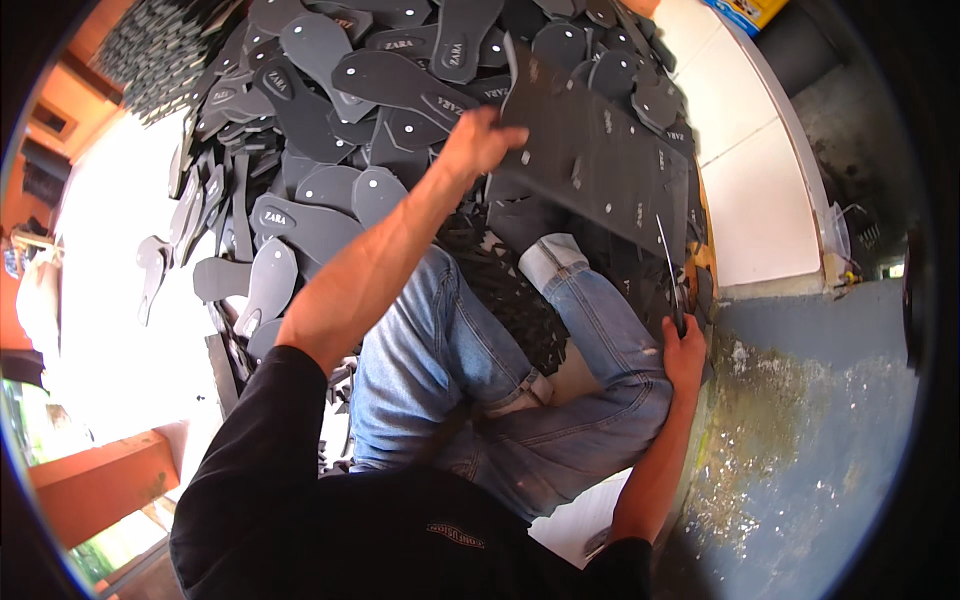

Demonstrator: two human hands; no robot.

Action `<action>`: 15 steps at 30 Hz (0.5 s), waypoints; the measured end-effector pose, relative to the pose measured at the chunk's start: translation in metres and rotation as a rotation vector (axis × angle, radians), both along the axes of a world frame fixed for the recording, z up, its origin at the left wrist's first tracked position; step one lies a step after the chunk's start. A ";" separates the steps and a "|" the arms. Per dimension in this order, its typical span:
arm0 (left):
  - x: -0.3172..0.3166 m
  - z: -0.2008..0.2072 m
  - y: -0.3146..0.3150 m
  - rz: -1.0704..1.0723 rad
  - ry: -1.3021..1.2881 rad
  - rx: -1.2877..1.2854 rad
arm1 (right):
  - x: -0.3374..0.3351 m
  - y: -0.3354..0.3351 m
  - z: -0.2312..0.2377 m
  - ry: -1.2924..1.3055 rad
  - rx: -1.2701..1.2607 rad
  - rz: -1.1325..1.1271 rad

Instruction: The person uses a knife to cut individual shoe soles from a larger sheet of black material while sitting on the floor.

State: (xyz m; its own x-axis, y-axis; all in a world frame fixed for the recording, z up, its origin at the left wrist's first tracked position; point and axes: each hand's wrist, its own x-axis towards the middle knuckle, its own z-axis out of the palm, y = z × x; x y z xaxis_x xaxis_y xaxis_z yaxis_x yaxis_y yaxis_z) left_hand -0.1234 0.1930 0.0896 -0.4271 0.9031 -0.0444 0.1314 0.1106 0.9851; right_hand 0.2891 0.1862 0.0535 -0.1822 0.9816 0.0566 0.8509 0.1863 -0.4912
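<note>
My left hand (482, 146) is at the left edge of a large dark grey foam sheet (590, 140), fingers closed on it. Pale printed marks and small slits dot the sheet, which lies tilted over my shins. In my right hand (685, 352), beside my right knee, is the black handle of a knife (672, 268). Its long thin blade points up and away, close to the sheet's near right corner. Beyond my left hand lies a heap of grey sandal soles (395, 90), several with a pale printed label at the heel.
Dark foam offcuts (510, 310) lie between my jeans-clad legs (590, 320). Stacked soles (160, 55) stand at the far left. A white tiled ledge (750, 190) and a stained grey wall (800, 420) run along the right. Loose soles (152, 275) lie on the bright floor at left.
</note>
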 end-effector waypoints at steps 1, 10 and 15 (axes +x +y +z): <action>0.003 0.023 0.012 -0.028 0.026 0.005 | 0.005 0.001 -0.002 0.017 0.007 -0.026; 0.026 0.114 0.024 -0.276 -0.404 0.389 | 0.015 0.002 -0.007 0.425 0.057 -0.219; 0.023 0.101 0.014 -0.242 -0.523 0.505 | 0.017 0.004 -0.003 0.431 0.062 -0.217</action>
